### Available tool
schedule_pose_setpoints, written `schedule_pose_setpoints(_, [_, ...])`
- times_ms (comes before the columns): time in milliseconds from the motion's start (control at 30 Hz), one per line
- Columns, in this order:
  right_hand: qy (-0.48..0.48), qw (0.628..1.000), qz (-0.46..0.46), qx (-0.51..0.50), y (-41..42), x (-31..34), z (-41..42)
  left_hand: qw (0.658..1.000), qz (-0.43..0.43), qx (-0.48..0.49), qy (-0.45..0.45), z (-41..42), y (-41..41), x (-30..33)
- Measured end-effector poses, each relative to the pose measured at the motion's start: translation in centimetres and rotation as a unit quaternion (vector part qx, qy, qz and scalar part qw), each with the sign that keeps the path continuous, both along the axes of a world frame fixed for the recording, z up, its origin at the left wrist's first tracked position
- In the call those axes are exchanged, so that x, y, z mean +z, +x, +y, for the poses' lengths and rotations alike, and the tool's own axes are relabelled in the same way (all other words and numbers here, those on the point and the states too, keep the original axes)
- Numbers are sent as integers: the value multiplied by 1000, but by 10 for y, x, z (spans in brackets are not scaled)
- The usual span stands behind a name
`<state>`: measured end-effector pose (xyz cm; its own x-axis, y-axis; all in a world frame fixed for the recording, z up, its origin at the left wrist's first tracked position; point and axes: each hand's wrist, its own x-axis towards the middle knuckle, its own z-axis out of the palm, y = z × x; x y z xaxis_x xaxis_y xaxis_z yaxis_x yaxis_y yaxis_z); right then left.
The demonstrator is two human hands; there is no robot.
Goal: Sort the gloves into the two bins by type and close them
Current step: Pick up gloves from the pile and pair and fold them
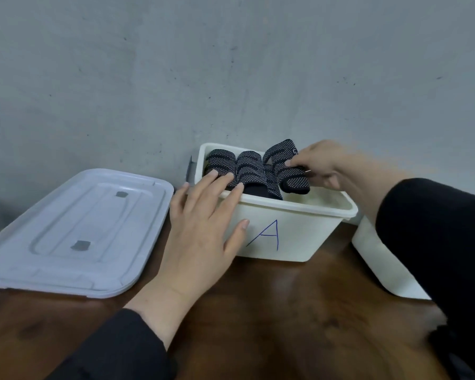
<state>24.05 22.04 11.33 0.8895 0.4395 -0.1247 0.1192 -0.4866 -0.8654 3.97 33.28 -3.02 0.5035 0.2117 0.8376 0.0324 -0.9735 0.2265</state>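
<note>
Right hand: the right hand [320, 165] reaches over the back right of the bin marked A [299, 237], fingers curled, pinching the rightmost of the dotted black gloves [285, 171] by its upper edge; that glove stands tilted, its lower end inside the bin.
Left hand: the left hand [203, 223] lies with fingers straight and spread over the bin's near left rim, fingertips pressing on the left-hand gloves, thumb against the front wall beside the blue letter; it holds nothing.
Gloves: several of the same dotted knit stand packed in a row along the bin's left and back; the near right part of the bin shows bare white.
Second bin: a second white bin [381, 264] stands just beside bin A toward the right edge of the tabletop [285, 311], mostly hidden by the dark sleeve [436, 242]; its contents cannot be seen.
Lid: a pale lid [74, 231] lies flat on the tabletop's left side, against the wall [231, 64], apart from bin A.
Step in hand: probably settling the last dotted glove into bin A while the other hand holds the row down.
Next move: likely letting go of the glove below the rim, then fetching the lid; the gloves must sit low enough for it to seat.
Risk: the upright glove may spring up and block the lid.
</note>
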Motion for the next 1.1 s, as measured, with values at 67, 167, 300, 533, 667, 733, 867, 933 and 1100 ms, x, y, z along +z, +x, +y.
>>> schedule_pose_setpoints(67, [-31, 1000, -4, 3, 6, -10, 10, 1000, -6, 1, -2, 1, 1, 0])
schedule_pose_setpoints(167, [-78, 996, -29, -2, 8, -20, 18, 1000, -11, -3, -4, 1, 1, -2])
schedule_pose_setpoints(300, [-98, 994, -54, 0, 6, -26, 19, 1000, -10, -3, -6, 1, 2, -1])
schedule_pose_setpoints(533, [-108, 983, -144, 27, 4, -27, 15, 1000, -4, -3, -2, 0, 1, -1])
schedule_pose_setpoints(667, [-147, 973, -168, 60, 5, -22, 10, 1000, 2, 0, 0, -2, 0, 0])
schedule_pose_setpoints(733, [-174, 963, -196, 67, 6, -18, 5, 1000, 3, -2, 2, -3, -1, 1])
schedule_pose_setpoints(867, [-213, 941, -253, 68, 5, -5, -10, 1000, -9, -10, 11, -8, -4, 5])
schedule_pose_setpoints(933, [-184, 935, -300, 39, 0, 3, -23, 999, -30, -17, 19, -10, -6, 6])
schedule_pose_setpoints(1100, [-16, 928, -372, -20, -58, 1, -86, 996, -63, -56, 42, -30, -14, 10])
